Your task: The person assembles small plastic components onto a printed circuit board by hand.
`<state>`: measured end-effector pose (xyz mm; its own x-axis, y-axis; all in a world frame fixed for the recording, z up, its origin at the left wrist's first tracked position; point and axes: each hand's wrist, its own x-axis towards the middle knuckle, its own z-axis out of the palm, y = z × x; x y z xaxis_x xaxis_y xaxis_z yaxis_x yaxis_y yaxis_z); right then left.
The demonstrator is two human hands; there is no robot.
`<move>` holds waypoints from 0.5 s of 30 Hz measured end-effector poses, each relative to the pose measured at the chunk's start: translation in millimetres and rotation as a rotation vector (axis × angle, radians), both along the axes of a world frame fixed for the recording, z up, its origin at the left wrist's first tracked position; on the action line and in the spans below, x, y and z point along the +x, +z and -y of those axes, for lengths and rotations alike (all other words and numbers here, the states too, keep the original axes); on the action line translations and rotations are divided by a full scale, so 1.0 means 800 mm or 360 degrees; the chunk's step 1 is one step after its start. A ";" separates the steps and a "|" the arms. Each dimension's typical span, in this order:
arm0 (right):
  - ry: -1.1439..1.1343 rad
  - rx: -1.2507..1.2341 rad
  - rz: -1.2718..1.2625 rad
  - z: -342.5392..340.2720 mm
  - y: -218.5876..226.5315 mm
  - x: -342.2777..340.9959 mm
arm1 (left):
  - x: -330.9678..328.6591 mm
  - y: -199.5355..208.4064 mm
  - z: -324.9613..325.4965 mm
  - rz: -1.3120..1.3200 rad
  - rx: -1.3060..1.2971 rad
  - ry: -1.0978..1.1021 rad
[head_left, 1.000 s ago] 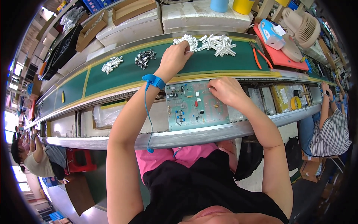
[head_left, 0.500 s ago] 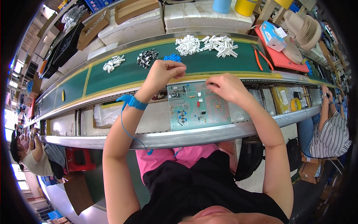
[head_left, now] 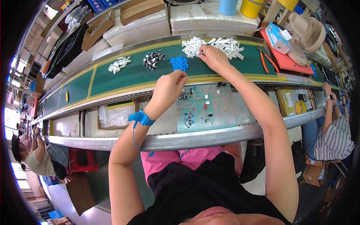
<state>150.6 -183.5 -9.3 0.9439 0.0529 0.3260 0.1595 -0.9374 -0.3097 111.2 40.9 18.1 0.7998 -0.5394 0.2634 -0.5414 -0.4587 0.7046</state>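
Observation:
A green circuit board (head_left: 215, 120) fitted with several small parts lies on the rails in front of me. My left hand (head_left: 170, 88), wearing a blue wrist strap (head_left: 141, 117), is over the board's upper left corner, its fingers closed in a pinch. Just beyond its fingertips is a heap of small blue components (head_left: 179, 63). My right hand (head_left: 214, 59) reaches past the board to the near edge of a pile of white blocks (head_left: 193, 45), thumb and fingertips drawn together. What either hand pinches is too small or hidden. Dark round parts (head_left: 221, 84) stand at the board's upper right.
Black components (head_left: 153, 59) and white pieces (head_left: 119, 64) lie in heaps on the green belt. Orange-handled pliers (head_left: 264, 62) rest at its right, near a tissue box (head_left: 276, 39) and fan (head_left: 308, 32). A metal edge (head_left: 168, 141) runs before me. Co-workers sit on both sides.
My right hand has gone from over the board's upper edge out to the white pile. My left hand has drawn back from beside the blue heap toward the board, still pinched.

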 end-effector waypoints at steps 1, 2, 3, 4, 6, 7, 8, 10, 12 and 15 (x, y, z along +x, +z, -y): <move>-0.0001 -0.0008 0.0013 -0.001 0.000 0.003 | -0.002 -0.001 0.000 0.0142 0.0121 0.0029; 0.0000 -0.0010 0.0011 -0.001 -0.001 0.005 | -0.001 -0.003 -0.001 0.0140 0.0120 0.0030; -0.0001 -0.0016 0.0005 0.000 -0.001 0.006 | 0.000 -0.008 -0.002 0.0303 0.0174 -0.0055; 0.0001 -0.0022 -0.0001 -0.001 -0.002 0.007 | 0.000 -0.009 -0.004 0.0466 0.0229 -0.0137; 0.0029 -0.0008 0.0022 0.002 -0.002 0.008 | -0.001 -0.011 -0.003 0.0456 0.0268 -0.0129; 0.0051 0.0008 0.0043 0.003 -0.001 0.006 | -0.002 -0.013 -0.002 0.0444 0.0308 -0.0127; 0.0052 0.0008 0.0039 0.004 0.000 0.005 | -0.001 -0.015 -0.002 0.0439 0.0307 -0.0125; 0.0047 -0.0012 0.0032 0.003 0.002 -0.001 | 0.001 -0.018 -0.003 0.0479 0.0320 -0.0166; 0.0039 -0.0004 0.0038 0.000 0.006 -0.007 | 0.001 -0.018 -0.004 0.0495 0.0374 -0.0155; 0.0001 0.0012 0.0033 0.005 0.009 -0.012 | 0.001 -0.017 -0.003 0.0522 0.0436 -0.0160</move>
<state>141.0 -187.2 -2.3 0.9370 0.0507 0.3458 0.1662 -0.9350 -0.3134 111.9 42.9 4.2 0.6376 -0.6955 0.3312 -0.7678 -0.5383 0.3476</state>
